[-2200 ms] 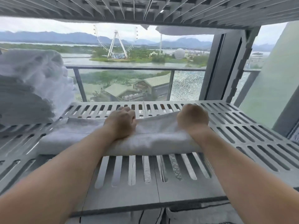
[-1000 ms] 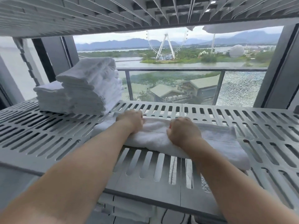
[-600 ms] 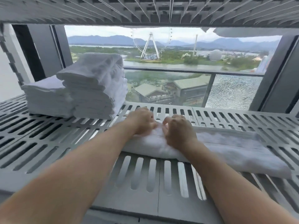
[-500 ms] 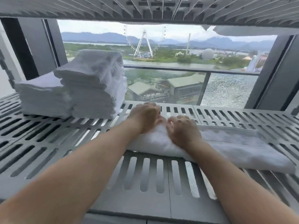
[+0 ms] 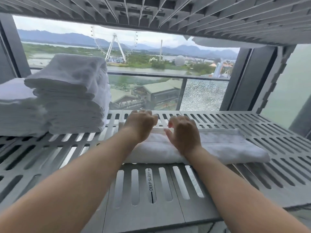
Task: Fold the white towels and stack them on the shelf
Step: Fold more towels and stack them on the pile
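Note:
A long folded white towel [image 5: 223,148] lies across the slatted grey shelf [image 5: 148,185], running from the middle to the right. My left hand [image 5: 140,124] hovers over its left end with fingers loosely curled, holding nothing. Just to the right, my right hand [image 5: 182,132] is lifted above the towel with fingers spread and relaxed. Two stacks of folded white towels stand at the back left: a taller stack [image 5: 74,95] and a lower stack [image 5: 16,106] beside it.
Another slatted shelf [image 5: 168,12] hangs close overhead. Grey upright posts [image 5: 252,79] frame the shelf at the right, and a window with a glass railing [image 5: 151,76] lies behind. Bare shelf surface stretches in front of the towel and at the far right.
Both hands lifted off the towel's left part and opened; earlier they pressed on it side by side. The towel stays lying on the shelf.

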